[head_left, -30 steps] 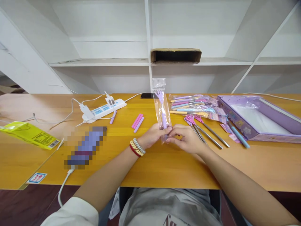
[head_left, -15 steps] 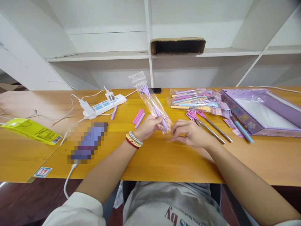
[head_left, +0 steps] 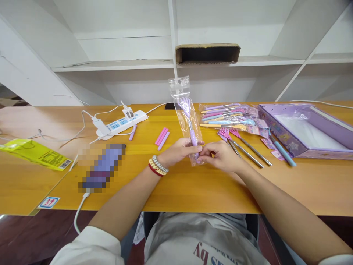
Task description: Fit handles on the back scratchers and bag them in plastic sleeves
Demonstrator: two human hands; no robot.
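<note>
A purple back scratcher with a hand-shaped head lies inside a clear plastic bag, held nearly upright over the desk. My left hand is closed round the bagged handle, thumb across the front. At the bag's lower end, the fingers of my right hand pinch the plastic by the handle's tip. Unbagged pink back scratchers with bare metal rods rest just right of my right hand. Two pink grips and a purple one lie left of the bag.
Several bagged scratchers are piled at the back right, beside a purple box and a blue-handled one. On the left are a power strip with cables, a phone and a yellow packet. White shelving stands behind.
The bagged back scratcher has turned from leaning left to nearly upright and shifted slightly right. My left hand has moved right with it, closer to my right hand.
</note>
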